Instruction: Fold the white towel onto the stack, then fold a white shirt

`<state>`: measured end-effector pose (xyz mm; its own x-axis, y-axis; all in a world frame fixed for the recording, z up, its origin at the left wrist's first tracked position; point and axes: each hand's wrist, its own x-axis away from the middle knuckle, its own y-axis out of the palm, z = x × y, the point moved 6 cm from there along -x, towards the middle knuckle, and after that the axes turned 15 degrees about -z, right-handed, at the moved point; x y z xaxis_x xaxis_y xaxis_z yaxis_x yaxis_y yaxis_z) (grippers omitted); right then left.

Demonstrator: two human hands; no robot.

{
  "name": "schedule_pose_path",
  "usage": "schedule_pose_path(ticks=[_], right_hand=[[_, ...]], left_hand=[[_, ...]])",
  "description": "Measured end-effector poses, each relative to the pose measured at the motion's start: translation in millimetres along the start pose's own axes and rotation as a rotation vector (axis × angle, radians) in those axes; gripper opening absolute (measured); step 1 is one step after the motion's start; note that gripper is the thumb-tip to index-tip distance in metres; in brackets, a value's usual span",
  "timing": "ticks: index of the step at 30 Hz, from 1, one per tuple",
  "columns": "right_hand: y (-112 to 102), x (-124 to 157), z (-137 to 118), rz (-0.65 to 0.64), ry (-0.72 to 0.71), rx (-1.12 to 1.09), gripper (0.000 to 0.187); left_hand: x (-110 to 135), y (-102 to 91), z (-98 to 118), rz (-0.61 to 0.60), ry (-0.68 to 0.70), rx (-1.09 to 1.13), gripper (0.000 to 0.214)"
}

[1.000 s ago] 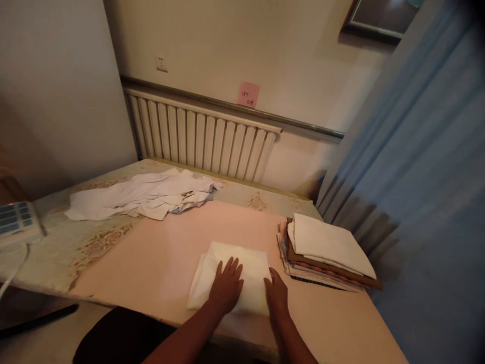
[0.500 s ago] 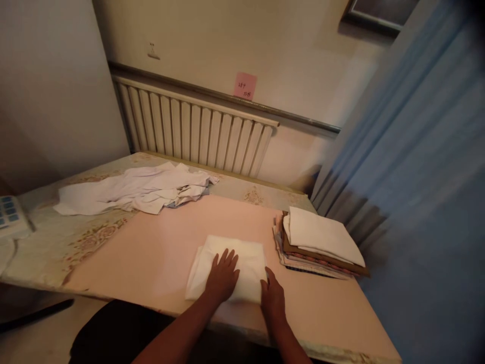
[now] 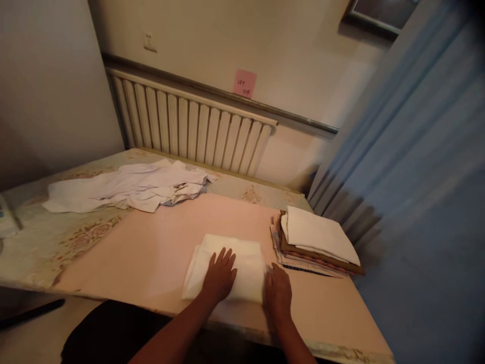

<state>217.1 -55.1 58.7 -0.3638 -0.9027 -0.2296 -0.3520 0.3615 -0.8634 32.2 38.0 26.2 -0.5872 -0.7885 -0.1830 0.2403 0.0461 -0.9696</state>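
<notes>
A folded white cloth [image 3: 248,263] lies flat near the front edge of the table, with a second layer showing along its left side. My left hand [image 3: 220,275] rests palm down on it, fingers spread. Just off the cloth's right edge is my right hand [image 3: 278,290], its fingers loosely bent and pointing away from me; it grips nothing that I can see. Whether its fingertips touch the edge is unclear.
A stack of folded fabrics [image 3: 318,242], white on top, sits at the right. Rumpled white garments [image 3: 129,187] lie at the back left on a floral table cover [image 3: 34,253]. A pink sheet [image 3: 151,253] spreads under the folded cloth. A blue curtain [image 3: 424,202] hangs at the right.
My right hand has moved slightly right, away from the cloth's edge. The left hand stays flat on the cloth. The view has shifted a little.
</notes>
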Motion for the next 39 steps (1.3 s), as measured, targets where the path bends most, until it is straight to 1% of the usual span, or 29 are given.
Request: schedule_pose_path(ticks=[2, 4, 6, 8, 11, 15, 19, 21, 26, 29, 31, 32, 36, 39], right_hand=[[-2.7, -4.8, -22.7, 0.061, -0.093, -0.077, 0.044], [4.9, -7.8, -50.3, 0.064, -0.179, -0.155, 0.043], [19.0, -7.7, -80.1, 0.013, -0.295, -0.212, 0.042], [33.8, -4.8, -103.3, -0.059, -0.379, -0.259, 0.042], [48.0, 0.7, -120.0, -0.142, -0.421, -0.317, 0.046], [54.9, 2.9, -127.5, -0.203, -0.409, -0.346, 0.051], [61.8, -0.7, -131.5, -0.201, -0.419, -0.331, 0.046], [68.6, -3.2, -126.0, -0.187, -0.4, -0.328, 0.045], [85.3, -9.5, -102.7, -0.216, -0.325, -0.372, 0.042], [83.5, -14.8, -95.8, -0.22, -0.222, -0.412, 0.04], [79.3, -17.2, -95.8, -0.217, -0.156, -0.421, 0.039], [77.2, -17.6, -97.4, -0.214, -0.146, -0.42, 0.04], [77.8, -14.9, -105.5, -0.219, -0.249, -0.417, 0.043], [86.1, -13.4, -100.2, -0.224, -0.257, -0.431, 0.043]], left_hand=[[0.2, -1.2, 0.4, 0.001, -0.007, 0.002, 0.045], [0.4, -2.3, 0.4, -0.009, -0.011, 0.003, 0.045], [0.5, -2.0, -0.4, -0.037, -0.009, 0.005, 0.046], [0.5, 1.1, -1.4, -0.081, 0.012, 0.001, 0.051], [0.3, 9.9, -3.9, -0.118, 0.051, -0.017, 0.057], [-0.9, 23.6, -9.1, -0.077, 0.041, -0.033, 0.057], [-1.6, 31.1, -10.3, -0.068, 0.02, -0.067, 0.058], [-0.8, 27.9, -9.2, -0.079, 0.023, -0.057, 0.057], [1.8, 9.2, -5.1, -0.112, 0.023, -0.001, 0.057], [0.6, 4.7, -3.2, -0.152, 0.006, 0.004, 0.057], [-0.4, 5.5, -2.2, -0.171, 0.008, 0.007, 0.057], [-0.7, 6.4, -1.9, -0.174, 0.012, 0.009, 0.058], [0.0, 7.8, -3.8, -0.14, 0.003, 0.013, 0.056], [0.8, 5.6, -4.1, -0.137, 0.007, 0.024, 0.056]])
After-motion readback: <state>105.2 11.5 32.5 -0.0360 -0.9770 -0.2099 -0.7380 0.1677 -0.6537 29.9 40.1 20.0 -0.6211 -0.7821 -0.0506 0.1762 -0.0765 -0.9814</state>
